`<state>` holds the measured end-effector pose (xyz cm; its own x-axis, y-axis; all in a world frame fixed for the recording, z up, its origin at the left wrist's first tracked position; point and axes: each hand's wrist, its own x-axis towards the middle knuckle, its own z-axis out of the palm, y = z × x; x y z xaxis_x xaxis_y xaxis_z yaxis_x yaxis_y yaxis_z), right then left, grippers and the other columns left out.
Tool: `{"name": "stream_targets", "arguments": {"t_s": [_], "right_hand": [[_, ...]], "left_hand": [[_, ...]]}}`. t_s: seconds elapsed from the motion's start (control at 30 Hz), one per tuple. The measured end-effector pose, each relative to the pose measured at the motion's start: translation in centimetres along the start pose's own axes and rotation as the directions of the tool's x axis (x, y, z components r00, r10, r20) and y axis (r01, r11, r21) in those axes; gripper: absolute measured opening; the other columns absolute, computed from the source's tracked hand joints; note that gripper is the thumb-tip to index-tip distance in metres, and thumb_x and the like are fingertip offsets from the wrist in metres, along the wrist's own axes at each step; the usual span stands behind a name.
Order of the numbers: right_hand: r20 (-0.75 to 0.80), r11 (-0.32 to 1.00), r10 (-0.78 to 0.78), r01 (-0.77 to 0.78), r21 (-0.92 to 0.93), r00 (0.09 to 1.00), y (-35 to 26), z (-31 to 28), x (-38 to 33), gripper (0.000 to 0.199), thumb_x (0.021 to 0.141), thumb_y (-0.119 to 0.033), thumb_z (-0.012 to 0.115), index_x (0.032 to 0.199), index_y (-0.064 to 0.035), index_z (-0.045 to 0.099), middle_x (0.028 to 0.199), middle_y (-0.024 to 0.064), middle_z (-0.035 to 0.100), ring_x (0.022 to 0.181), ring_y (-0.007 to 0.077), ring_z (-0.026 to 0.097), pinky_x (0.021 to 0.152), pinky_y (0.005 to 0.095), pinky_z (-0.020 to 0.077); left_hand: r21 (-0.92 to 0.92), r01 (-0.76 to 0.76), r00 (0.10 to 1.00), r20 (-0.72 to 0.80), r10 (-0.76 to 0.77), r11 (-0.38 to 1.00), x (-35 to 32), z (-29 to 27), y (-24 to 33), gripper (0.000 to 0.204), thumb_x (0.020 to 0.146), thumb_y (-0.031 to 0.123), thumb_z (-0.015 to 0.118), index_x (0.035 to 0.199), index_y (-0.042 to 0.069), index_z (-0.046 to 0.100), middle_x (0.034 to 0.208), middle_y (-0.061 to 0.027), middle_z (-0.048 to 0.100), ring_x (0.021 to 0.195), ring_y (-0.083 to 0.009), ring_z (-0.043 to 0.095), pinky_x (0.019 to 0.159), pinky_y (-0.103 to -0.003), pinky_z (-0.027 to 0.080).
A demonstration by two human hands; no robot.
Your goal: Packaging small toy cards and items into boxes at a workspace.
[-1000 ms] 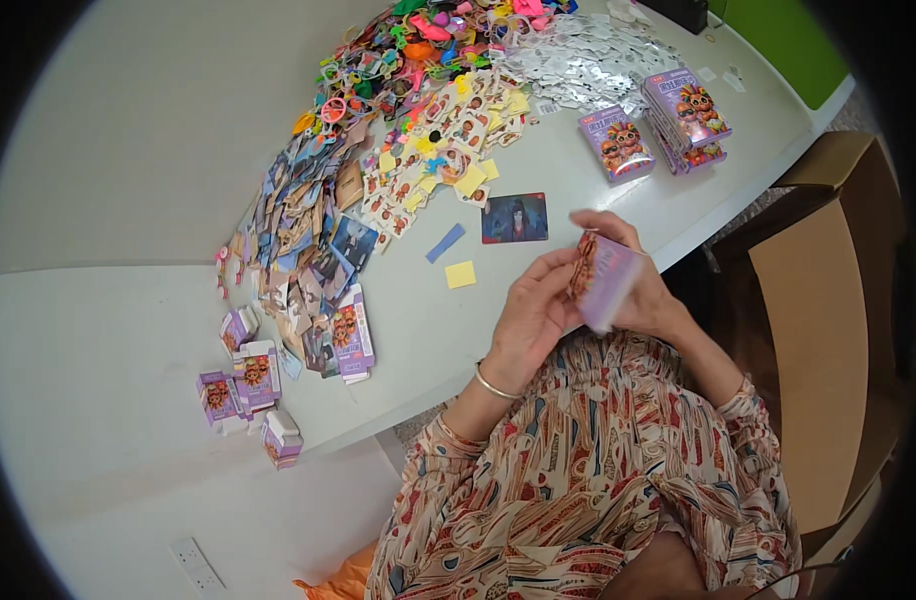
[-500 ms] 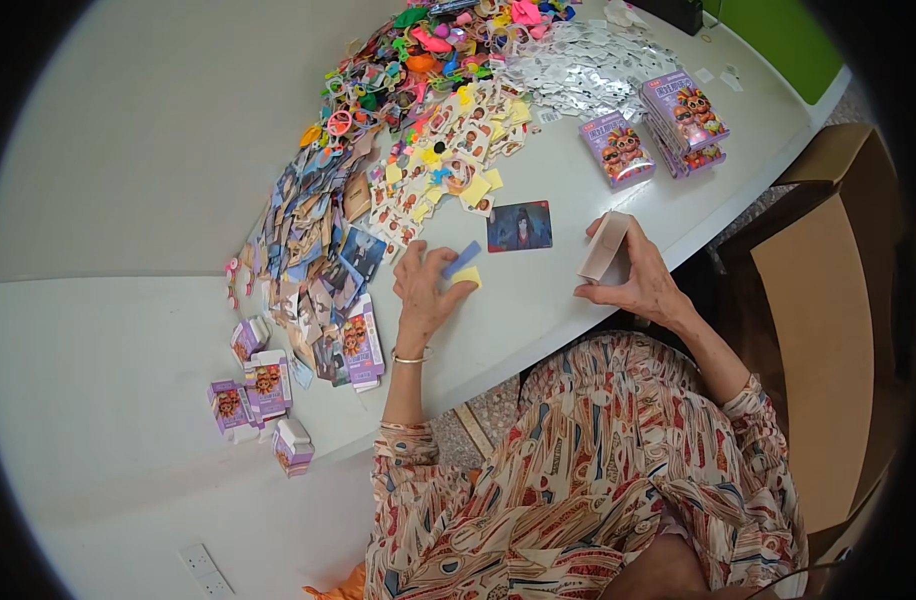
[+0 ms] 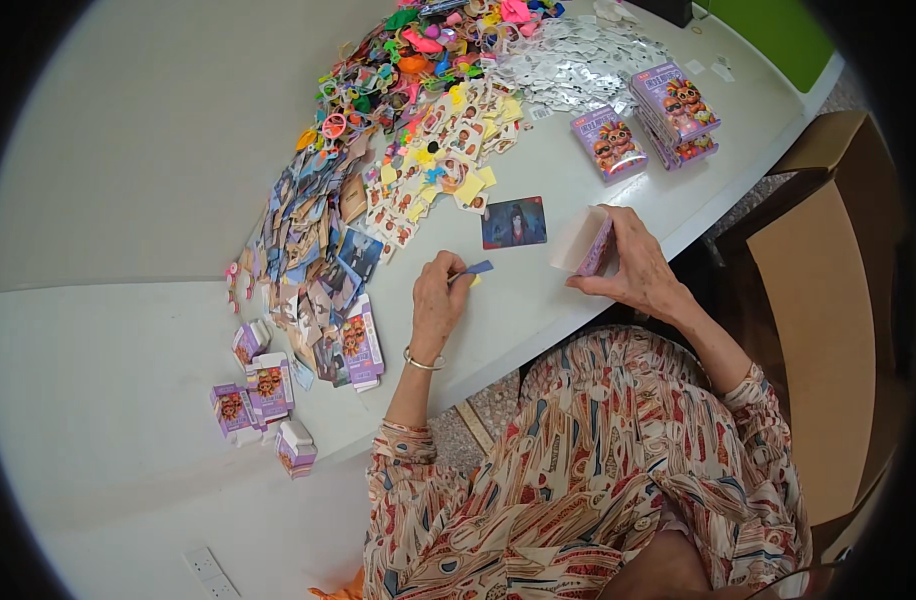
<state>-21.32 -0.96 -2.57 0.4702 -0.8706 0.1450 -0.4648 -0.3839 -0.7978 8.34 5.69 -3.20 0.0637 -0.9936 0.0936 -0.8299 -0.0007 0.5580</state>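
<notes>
My left hand [image 3: 438,305] is closed in a pinch on a small blue slip [image 3: 476,268], just above the white table. A yellow bit of paper [image 3: 476,281] shows beside the fingertips; whether it is gripped too I cannot tell. My right hand [image 3: 640,262] is wrapped round a small purple box [image 3: 600,248], its white inner flap and open end facing left toward my other hand. Between the hands and a little farther away, a dark picture card [image 3: 514,222] lies flat on the table.
Closed purple boxes [image 3: 676,105] stand at the far right. Piles of stickers [image 3: 448,150], colourful trinkets [image 3: 418,60], silvery packets [image 3: 578,65] and picture cards [image 3: 313,230] cover the far left. Open purple boxes [image 3: 270,385] lie at the left. A cardboard carton [image 3: 818,330] is right of the table.
My left hand has gone from spread fingers over the blue slip to pinching it, turning it slightly. My right hand has tilted the box so its open end faces left.
</notes>
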Motion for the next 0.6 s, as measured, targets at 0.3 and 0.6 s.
{"name": "stream_targets", "arguments": {"t_s": [0.3, 0.6], "right_hand": [[0.030, 0.954, -0.071, 0.077, -0.290, 0.997, -1.4, -0.2, 1.0, 0.077, 0.059, -0.030, 0.084, 0.116, 0.0049, 0.045, 0.095, 0.0183, 0.056, 0.089, 0.0334, 0.054, 0.080, 0.0407, 0.0459], [0.036, 0.950, -0.127, 0.132, -0.282, 0.991, -2.9, 1.2, 1.0, 0.081, 0.060, -0.023, 0.084, 0.122, 0.0033, 0.038, 0.099, 0.0181, 0.054, 0.091, 0.0345, 0.053, 0.082, 0.0408, 0.0443]], "left_hand": [[-0.749, 0.139, 0.984, 0.032, -0.174, 0.647, 0.9, -2.7, 6.5, 0.012, 0.085, -0.002, 0.065, 0.091, 0.001, 0.056, 0.086, -0.0022, 0.061, 0.078, -0.0075, 0.057, 0.068, -0.021, 0.047], [0.130, -0.404, 0.910, -0.041, 0.412, 0.906, 2.8, -2.0, 12.3, 0.015, 0.081, -0.005, 0.063, 0.093, 0.003, 0.059, 0.084, -0.0094, 0.060, 0.075, -0.0217, 0.060, 0.069, -0.028, 0.048]]}}
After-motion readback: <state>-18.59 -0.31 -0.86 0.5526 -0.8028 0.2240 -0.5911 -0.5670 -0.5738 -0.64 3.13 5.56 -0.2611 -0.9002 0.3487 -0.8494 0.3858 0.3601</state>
